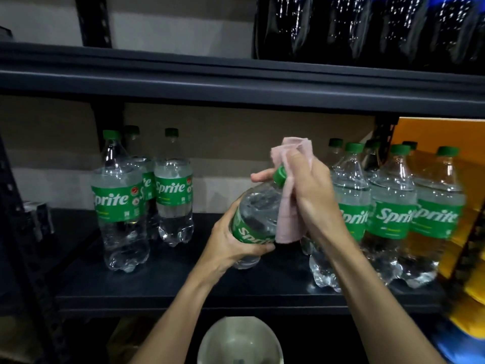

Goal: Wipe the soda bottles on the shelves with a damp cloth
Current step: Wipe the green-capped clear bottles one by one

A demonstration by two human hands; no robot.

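Observation:
A clear Sprite bottle (258, 208) with a green label and green cap is tilted to the right above the dark shelf (183, 282). My left hand (231, 245) grips its lower body around the label. My right hand (312, 190) holds a pink cloth (288, 211) wrapped against the bottle's neck and cap, with one end of the cloth sticking up above my fingers and the other hanging down over the bottle's shoulder.
Three Sprite bottles (120, 203) stand upright at the shelf's left, several more (393, 216) at the right. Orange and yellow packaging (451, 132) fills the far right. Dark cola bottles (367, 27) sit on the upper shelf. A pale bowl (240, 342) lies below, between my forearms.

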